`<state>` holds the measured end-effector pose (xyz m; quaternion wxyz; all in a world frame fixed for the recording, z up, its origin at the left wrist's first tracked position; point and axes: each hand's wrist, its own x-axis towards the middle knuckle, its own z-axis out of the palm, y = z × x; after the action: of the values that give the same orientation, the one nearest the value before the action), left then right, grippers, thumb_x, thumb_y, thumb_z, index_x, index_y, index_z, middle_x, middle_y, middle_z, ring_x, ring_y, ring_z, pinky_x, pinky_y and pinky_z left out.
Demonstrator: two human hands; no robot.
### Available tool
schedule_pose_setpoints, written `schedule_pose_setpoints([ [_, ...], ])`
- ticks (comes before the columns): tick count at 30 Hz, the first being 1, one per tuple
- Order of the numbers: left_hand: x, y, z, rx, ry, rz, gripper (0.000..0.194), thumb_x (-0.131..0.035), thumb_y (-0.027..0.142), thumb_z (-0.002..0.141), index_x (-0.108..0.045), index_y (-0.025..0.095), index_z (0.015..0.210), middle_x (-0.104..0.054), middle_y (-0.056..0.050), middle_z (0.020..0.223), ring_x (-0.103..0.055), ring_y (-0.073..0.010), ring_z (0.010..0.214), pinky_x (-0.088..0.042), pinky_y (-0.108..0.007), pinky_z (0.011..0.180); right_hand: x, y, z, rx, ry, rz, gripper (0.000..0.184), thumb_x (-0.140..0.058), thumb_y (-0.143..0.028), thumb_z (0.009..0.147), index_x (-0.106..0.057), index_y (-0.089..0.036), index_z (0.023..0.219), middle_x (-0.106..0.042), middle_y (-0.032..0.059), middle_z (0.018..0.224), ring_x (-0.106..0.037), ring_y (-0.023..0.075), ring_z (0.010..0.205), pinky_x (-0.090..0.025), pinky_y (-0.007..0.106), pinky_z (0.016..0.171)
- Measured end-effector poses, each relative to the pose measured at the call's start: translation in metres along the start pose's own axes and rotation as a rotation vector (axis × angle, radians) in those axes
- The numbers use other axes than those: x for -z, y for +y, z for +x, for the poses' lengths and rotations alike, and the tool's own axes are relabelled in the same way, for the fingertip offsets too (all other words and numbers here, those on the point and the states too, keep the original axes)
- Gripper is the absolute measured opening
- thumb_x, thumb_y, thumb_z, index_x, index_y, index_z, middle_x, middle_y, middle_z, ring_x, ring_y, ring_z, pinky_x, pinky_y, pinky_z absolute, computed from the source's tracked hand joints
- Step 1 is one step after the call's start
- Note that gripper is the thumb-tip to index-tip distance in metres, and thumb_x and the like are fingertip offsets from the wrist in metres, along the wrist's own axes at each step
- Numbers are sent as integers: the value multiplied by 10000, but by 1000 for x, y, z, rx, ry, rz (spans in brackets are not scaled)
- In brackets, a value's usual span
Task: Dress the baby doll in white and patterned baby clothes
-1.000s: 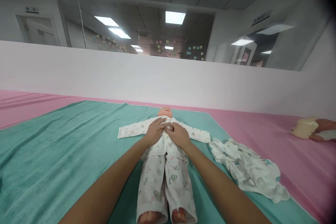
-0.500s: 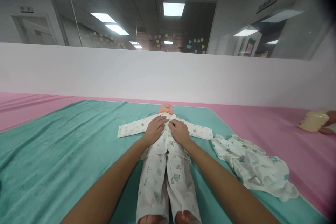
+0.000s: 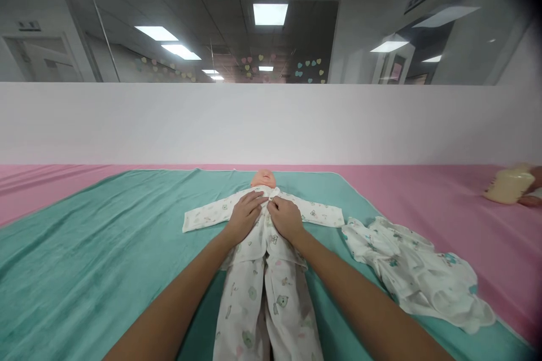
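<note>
Since both your hands meet at the middle of the frame, on the chest of the doll (image 3: pixel 262 179), the front of its white printed jacket (image 3: pixel 253 243) is where your attention should go. Your left hand (image 3: pixel 244 216) lies over the cloth with the fingers stretched long; whether their tips grip the fabric, one cannot tell. Your right hand (image 3: pixel 287 218) is curled inward, the fingers bent near the front edge just below the neck – perhaps pinching it, but the tips are hidden.

For good work here, let the left hand press only lightly, so that the cloth lies flat, and let the right fingertips do the fine part. Bring the two front edges level before you press or pull anything; otherwise the front may sit crooked. The sleeves spread toward left and right of centre, and the trousers (image 3: pixel 282 294) reach the bottom edge – a strong tug could twist everything on the teal blanket (image 3: pixel 105 248). The crumpled garment (image 3: pixel 423 277) at lower right can stay aside.
</note>
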<state>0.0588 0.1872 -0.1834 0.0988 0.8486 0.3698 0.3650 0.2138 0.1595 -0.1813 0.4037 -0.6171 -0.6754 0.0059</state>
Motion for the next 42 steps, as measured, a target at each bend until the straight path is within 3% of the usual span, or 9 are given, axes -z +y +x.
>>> schedule_pose_setpoints([
  [11, 4, 6, 0, 10, -15, 2, 373, -321, 294, 917, -542, 300, 1217, -462, 13, 1343, -347, -172, 1270, -276, -382, 1084, 0, 8, 4, 68, 9, 85, 306, -312, -299, 891, -321, -183, 607, -428, -25, 575, -365, 105, 571, -204, 242, 561],
  [18, 5, 10, -2, 25, 2, 3, 367, -332, 297, 910, -566, 264, 1192, -472, -7, 1331, -362, -171, 1259, -278, -360, 1084, 1, 10, 2, 18, 14, 193, 300, -330, -320, 863, -319, -190, 593, -390, -39, 555, -354, 111, 562, -218, 245, 557],
  [26, 3, 6, 0, -14, -24, 59, 389, -315, 266, 905, -541, 255, 1222, -431, -28, 1365, -336, -184, 1272, -265, -387, 1082, 3, 12, 0, 40, -9, 313, 82, -455, -290, 761, -489, -215, 760, -522, -49, 740, -438, 110, 654, -306, 226, 624],
  [37, 5, 11, 9, 111, -31, -14, 371, -403, 141, 737, -608, 247, 1027, -465, -22, 1316, -357, -229, 1251, -273, -433, 1072, 6, 7, 0, 60, -52, 327, 125, -446, -300, 789, -528, -206, 796, -549, -18, 819, -444, 113, 671, -344, 233, 662],
  [42, 8, 17, 4, 106, -41, -11, 361, -391, 156, 760, -612, 238, 1032, -472, -14, 1302, -355, -216, 1249, -270, -402, 1080, 2, 11, -2, -11, -23, 398, 142, -449, -325, 793, -531, -212, 818, -543, -26, 790, -440, 112, 644, -349, 233, 642],
])
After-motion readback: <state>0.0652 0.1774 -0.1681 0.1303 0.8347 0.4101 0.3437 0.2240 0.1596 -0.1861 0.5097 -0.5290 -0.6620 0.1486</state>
